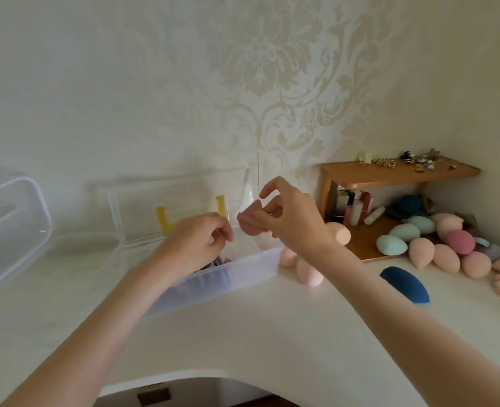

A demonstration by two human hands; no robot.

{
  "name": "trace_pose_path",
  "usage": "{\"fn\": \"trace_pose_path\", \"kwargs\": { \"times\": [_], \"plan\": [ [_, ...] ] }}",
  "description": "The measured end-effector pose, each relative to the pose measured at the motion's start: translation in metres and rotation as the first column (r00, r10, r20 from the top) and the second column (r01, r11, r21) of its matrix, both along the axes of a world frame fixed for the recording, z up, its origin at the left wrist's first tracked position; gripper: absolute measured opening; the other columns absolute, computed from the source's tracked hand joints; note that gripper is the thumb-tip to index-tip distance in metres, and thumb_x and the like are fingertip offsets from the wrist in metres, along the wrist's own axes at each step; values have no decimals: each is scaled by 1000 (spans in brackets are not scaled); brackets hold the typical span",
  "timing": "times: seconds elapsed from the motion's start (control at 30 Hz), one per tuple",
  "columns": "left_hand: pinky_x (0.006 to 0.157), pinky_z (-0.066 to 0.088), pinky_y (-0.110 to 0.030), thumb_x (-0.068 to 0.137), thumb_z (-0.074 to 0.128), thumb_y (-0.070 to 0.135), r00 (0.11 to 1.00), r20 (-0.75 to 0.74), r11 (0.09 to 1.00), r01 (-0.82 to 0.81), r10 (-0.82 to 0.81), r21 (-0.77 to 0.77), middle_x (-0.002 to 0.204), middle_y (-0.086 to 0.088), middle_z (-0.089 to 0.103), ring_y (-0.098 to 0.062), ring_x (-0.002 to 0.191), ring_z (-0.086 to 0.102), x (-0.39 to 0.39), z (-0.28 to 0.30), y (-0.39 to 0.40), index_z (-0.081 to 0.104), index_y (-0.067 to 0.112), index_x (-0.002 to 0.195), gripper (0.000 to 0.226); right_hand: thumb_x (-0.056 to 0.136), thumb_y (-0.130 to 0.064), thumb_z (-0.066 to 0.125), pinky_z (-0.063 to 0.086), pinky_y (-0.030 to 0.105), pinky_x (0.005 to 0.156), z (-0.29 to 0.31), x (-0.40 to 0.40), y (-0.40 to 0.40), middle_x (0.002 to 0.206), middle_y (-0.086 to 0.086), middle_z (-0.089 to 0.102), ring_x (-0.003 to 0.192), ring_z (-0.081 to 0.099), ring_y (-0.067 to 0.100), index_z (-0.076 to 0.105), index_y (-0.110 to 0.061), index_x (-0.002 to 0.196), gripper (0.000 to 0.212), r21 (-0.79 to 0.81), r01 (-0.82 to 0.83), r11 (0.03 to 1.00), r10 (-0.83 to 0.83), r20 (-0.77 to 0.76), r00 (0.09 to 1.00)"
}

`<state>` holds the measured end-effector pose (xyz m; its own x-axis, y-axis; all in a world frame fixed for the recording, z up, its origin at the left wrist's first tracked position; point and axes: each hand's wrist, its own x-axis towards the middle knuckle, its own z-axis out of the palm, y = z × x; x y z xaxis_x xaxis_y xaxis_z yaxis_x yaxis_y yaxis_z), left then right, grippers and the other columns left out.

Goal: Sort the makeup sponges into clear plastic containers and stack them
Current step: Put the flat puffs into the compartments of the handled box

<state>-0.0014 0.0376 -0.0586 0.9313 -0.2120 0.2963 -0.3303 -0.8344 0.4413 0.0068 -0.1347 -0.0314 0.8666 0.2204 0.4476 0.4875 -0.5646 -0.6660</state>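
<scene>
Both hands over open container, sponges right

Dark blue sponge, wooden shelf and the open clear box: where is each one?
dark blue sponge (405, 284): head view, middle of its top face.
wooden shelf (395, 172): head view, bare part of its top board.
open clear box (243, 271): head view, front wall.

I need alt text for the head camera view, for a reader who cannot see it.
Two bare hands work over an open clear plastic container on a white table: the right hand pinches a peach sponge, the left hand reaches inside. Loose egg-shaped sponges lie at right.
</scene>
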Motion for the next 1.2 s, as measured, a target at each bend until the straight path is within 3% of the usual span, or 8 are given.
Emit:
{"fn": "trace_pose_path", "kwargs": {
  "times": [0.2, 0.33, 0.6, 0.77, 0.87, 1.0, 1.1, 1.2],
  "plan": [
    [110, 29, -40, 85, 46, 5, 993, -106, 984, 63, -46, 168, 93, 21, 63, -11, 99, 47, -7, -8, 22, 71, 29, 91, 35, 89, -19, 54, 51, 38, 69, -25, -10, 42, 82, 12, 70, 78, 64, 30, 55, -6, 93, 14, -225, 29, 974, -16, 59, 998],
    [101, 34, -29, 87, 45, 6, 995, -81, 980, 64, -50, 189, 105, 8, 68, -14, 105, 48, -8, -6, 21, 71, 23, 97, 33, 92, -18, 47, 29, 27, 66, -33, -15, 50, 101, 9, 66, 94, 59, 27, 55, -5, 102, 19, -427, 64, 902, -11, 124, 992],
    [95, 40, -32, 87, 44, 6, 992, -112, 982, 69, -49, 176, 101, 2, 69, -17, 104, 51, -9, -7, 21, 71, 19, 95, 31, 98, -30, 39, 36, 28, 89, -38, -11, 55, 115, 13, 52, 109, 47, 26, 66, -7, 104, 36, -607, 97, 788, -44, 102, 994],
    [85, 42, -31, 86, 46, 4, 1000, 5, 995, 29, -29, 91, 96, 0, 66, -21, 100, 56, -1, 2, 4, 71, 16, 91, 28, 95, -31, 45, 48, 33, 81, -18, -9, 30, 111, 9, 54, 96, 57, 24, 70, -6, 100, 37, -466, 67, 882, -71, 9, 997],
    [80, 40, -28, 87, 46, 4, 994, 48, 994, 98, -100, 39, 94, -1, 64, -20, 96, 57, 5, 7, -24, 70, 15, 93, 26, 92, -22, 51, 49, 33, 75, -8, 0, -23, 101, 9, 64, 87, 61, 25, 71, -6, 95, 26, -307, 208, 929, -217, 4, 976],
    [81, 44, -29, 90, 46, 11, 972, 41, 971, 231, -233, 56, 101, -1, 66, -20, 94, 60, 15, 2, -75, 68, 15, 98, 24, 93, -17, 46, 48, 31, 67, -15, 11, -103, 96, 12, 67, 85, 61, 27, 68, -4, 97, 26, -342, 411, 845, -455, -57, 888],
    [83, 46, -28, 93, 43, 14, 946, -2, 943, 322, -323, 84, 109, 1, 63, -16, 98, 59, 19, -4, -119, 66, 18, 104, 25, 94, -14, 40, 47, 36, 84, -32, 16, -163, 110, 10, 62, 104, 56, 27, 64, -5, 108, 29, -516, 536, 668, -630, -9, 777],
    [78, 43, -18, 94, 45, 15, 917, -45, 914, 399, -396, 73, 116, 6, 58, -8, 99, 56, 18, -9, -156, 63, 19, 108, 22, 89, -12, 45, 45, 43, 91, -41, 11, -220, 120, 16, 56, 112, 49, 36, 61, -6, 115, 31, -494, 671, 553, -785, -37, 619]
  ]
}}
